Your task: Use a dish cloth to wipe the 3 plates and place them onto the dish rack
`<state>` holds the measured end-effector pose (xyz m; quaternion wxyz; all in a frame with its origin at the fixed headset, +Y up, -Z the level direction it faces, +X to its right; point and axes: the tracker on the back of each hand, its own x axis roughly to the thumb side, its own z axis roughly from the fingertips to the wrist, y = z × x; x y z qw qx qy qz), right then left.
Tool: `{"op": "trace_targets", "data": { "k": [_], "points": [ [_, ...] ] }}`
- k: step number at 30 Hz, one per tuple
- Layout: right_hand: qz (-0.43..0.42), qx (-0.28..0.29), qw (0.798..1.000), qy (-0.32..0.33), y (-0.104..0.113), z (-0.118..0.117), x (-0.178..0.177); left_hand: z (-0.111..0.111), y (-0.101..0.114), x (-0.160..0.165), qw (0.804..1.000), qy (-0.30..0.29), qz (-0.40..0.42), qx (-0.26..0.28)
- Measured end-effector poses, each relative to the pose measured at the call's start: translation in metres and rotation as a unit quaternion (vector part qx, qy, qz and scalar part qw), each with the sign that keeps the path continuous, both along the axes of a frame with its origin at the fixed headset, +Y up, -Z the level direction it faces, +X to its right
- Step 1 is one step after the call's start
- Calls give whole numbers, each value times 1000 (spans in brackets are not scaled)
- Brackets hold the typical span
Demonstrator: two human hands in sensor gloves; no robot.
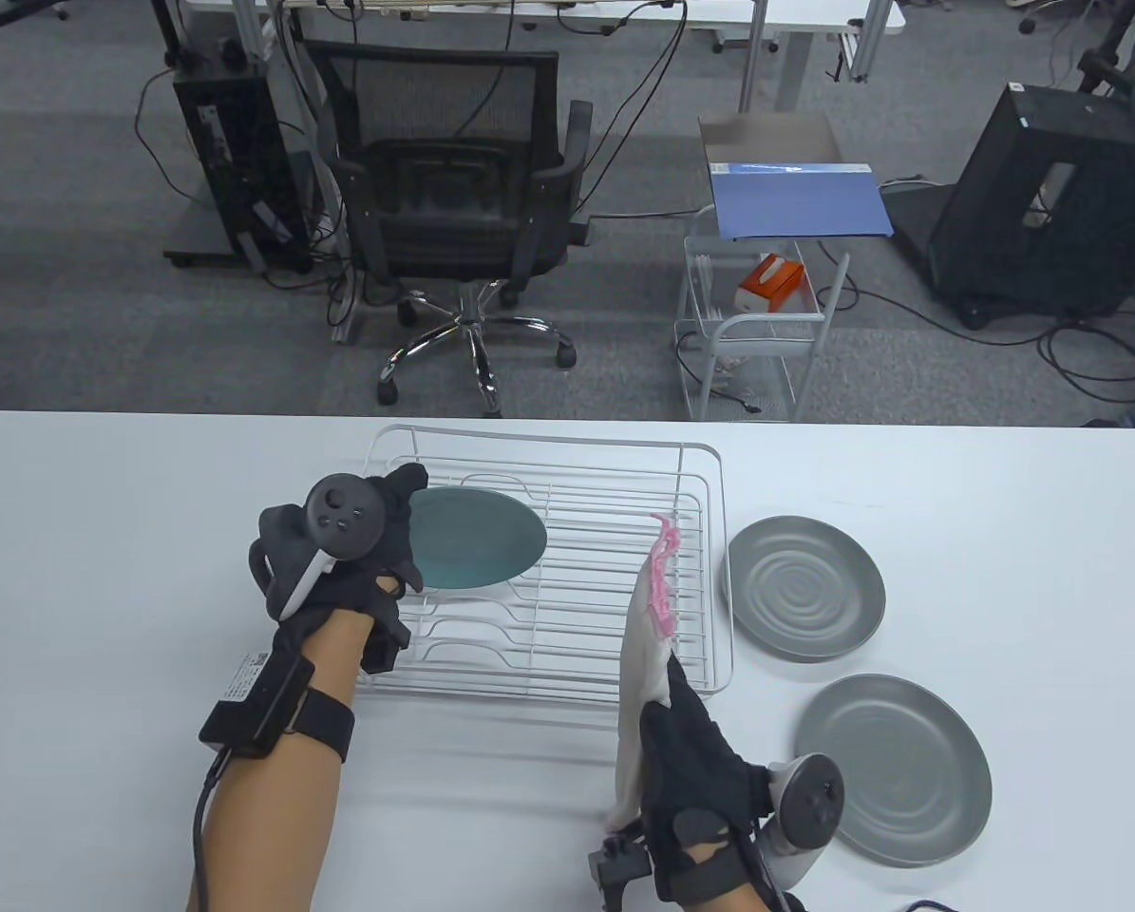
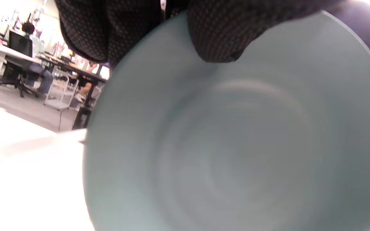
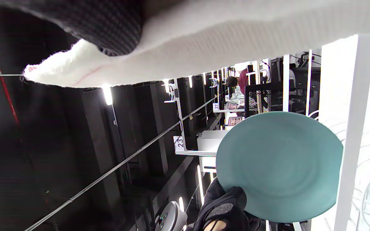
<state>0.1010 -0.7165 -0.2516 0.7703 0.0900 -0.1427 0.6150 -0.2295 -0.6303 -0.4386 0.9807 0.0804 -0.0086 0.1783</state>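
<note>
My left hand (image 1: 377, 541) grips the rim of a teal plate (image 1: 477, 540) and holds it tilted over the left part of the white wire dish rack (image 1: 624, 589). That plate (image 2: 236, 144) fills the left wrist view, with a gloved finger (image 2: 217, 35) over its edge; the plate (image 3: 278, 166) also shows in the right wrist view. My right hand (image 1: 695, 760) holds up a white dish cloth (image 1: 645, 655) with pink trim near the rack's front right corner. Two grey plates (image 1: 804, 587) (image 1: 895, 768) lie flat on the table right of the rack.
The white table (image 1: 102, 570) runs wide to both sides. Beyond its far edge stand an office chair (image 1: 458, 209), a white wire cart (image 1: 757, 332) and dark equipment stands on the carpet.
</note>
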Motion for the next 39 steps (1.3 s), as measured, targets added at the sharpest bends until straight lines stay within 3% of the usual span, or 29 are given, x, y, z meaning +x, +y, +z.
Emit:
{"op": "trace_targets", "data": {
  "k": [18, 23, 30, 39],
  "points": [
    [12, -13, 1000, 12, -2, -2, -3, -19, -25, 23, 995, -15, -36, -97],
    [12, -16, 1000, 15, -2, -2, -3, -11, -20, 20, 998, -10, -4, -63],
    [15, -15, 1000, 20, -2, -2, -4, 28, 8, -1, 999, -37, 6, 5],
    [22, -15, 999, 27, -4, -2, -8, 117, 25, -49, 994, -63, 28, 80]
  ]
}}
